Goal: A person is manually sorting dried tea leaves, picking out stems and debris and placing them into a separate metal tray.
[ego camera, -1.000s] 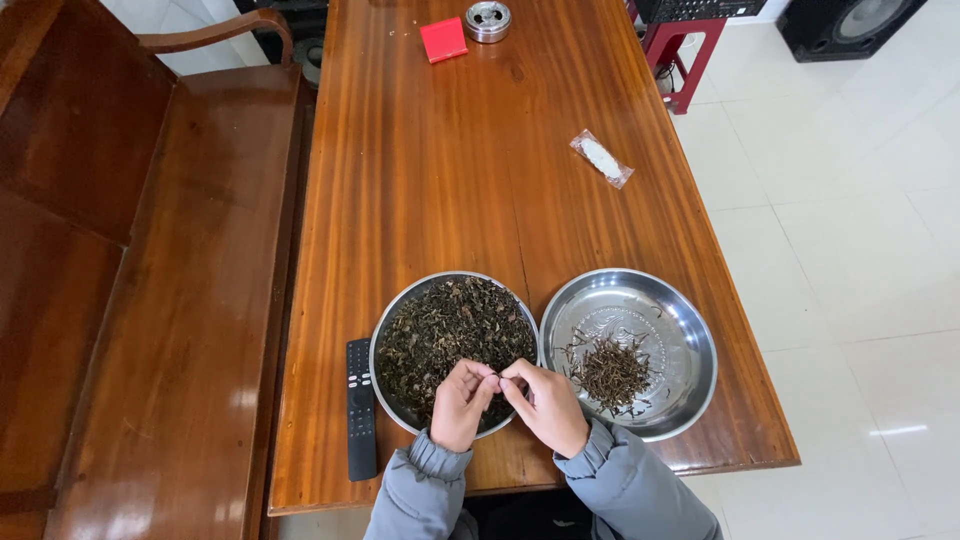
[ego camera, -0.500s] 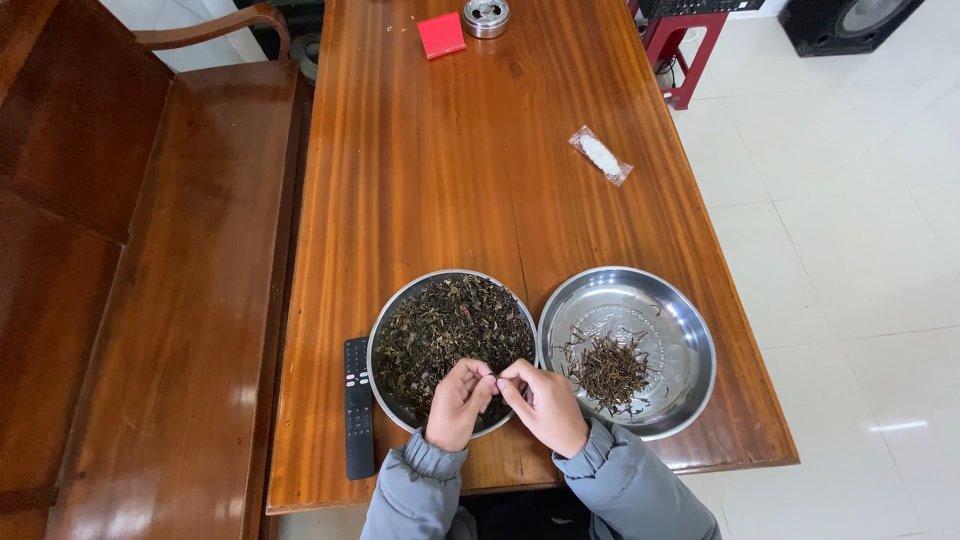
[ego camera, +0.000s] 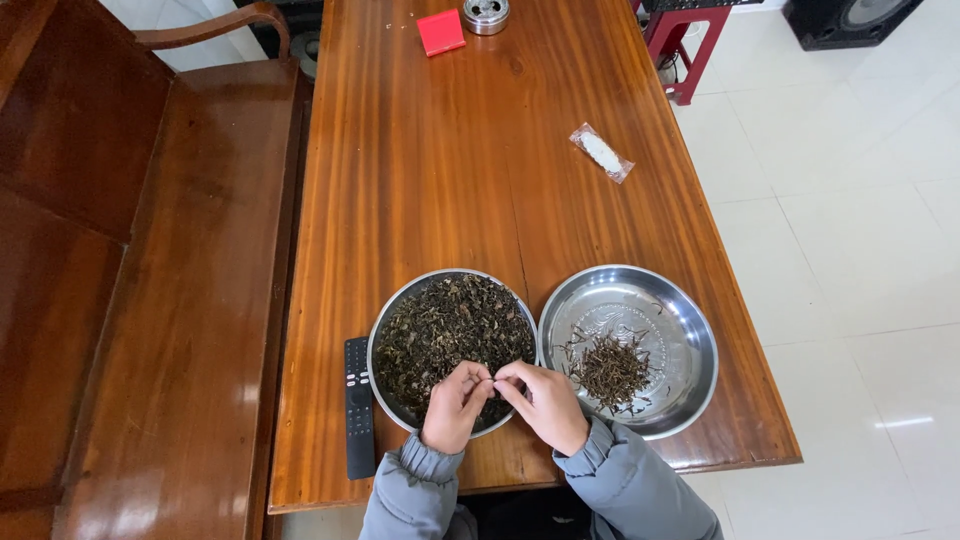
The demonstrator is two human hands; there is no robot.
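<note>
Two round steel pans sit side by side at the near end of a long wooden table (ego camera: 450, 160). The left pan (ego camera: 392, 305) is full of dark dried leaves. The right pan (ego camera: 680, 330) holds a small heap of thin dark stems. My left hand (ego camera: 455, 405) and my right hand (ego camera: 545, 400) meet fingertip to fingertip over the near edge of the left pan, pinching a small dark leaf piece between them. Both wrists are in grey sleeves.
A black remote control (ego camera: 357, 405) lies left of the left pan. A small clear packet (ego camera: 601, 153) lies mid-table on the right. A red box (ego camera: 441, 32) and a round metal tin (ego camera: 486, 14) are at the far end. A wooden bench (ego camera: 150, 300) stands left; white tiled floor right.
Both hands stay pinched together at the same spot over the left pan. Only the view has shifted slightly.
</note>
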